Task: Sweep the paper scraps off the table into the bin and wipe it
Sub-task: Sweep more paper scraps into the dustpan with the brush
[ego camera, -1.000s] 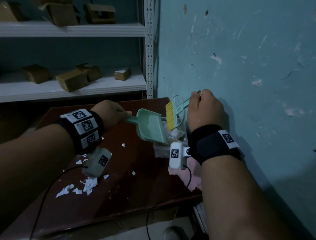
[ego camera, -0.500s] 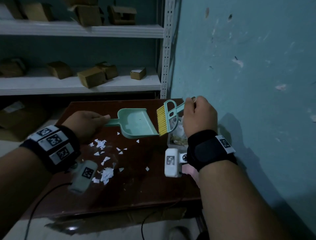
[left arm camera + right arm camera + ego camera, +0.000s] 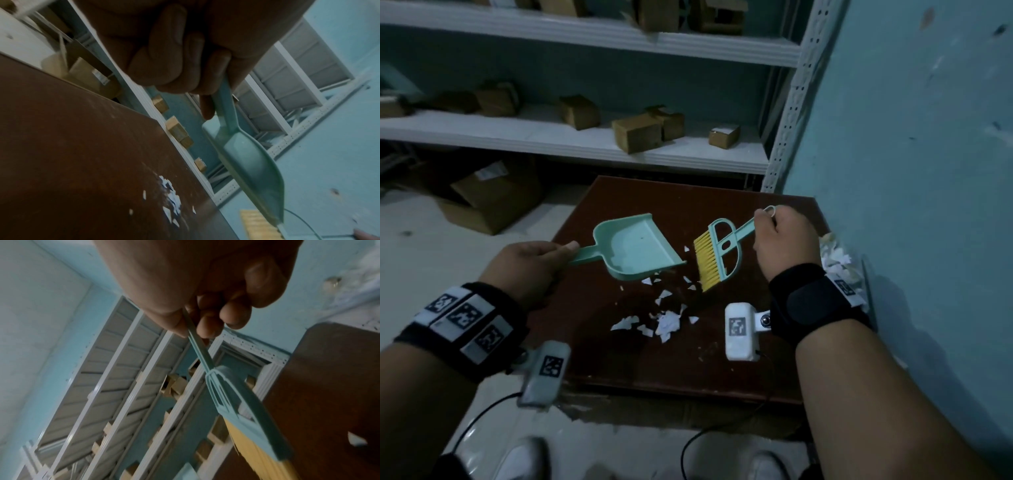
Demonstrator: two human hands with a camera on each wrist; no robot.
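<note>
Left hand (image 3: pixel 530 263) grips the dustpan (image 3: pixel 635 248) handle, right hand (image 3: pixel 786 240) pinches the brush (image 3: pixel 717 260), both swung back from the bin (image 3: pixel 840 270) and, looks like, emptied, above the paper scraps (image 3: pixel 664 318) left on the bench (image 3: pixel 599 325).

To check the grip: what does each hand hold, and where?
Left hand grips the dustpan by its handle; right hand grips the brush by its handle end.

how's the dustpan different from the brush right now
The dustpan is a wide scoop, all mint green and with nothing in it; the brush is narrower, with yellow bristles below its green frame. The left hand grips the dustpan by its handle, while the right hand grips the brush by its thin handle. Both are held above the table, facing each other over the paper scraps.
</note>
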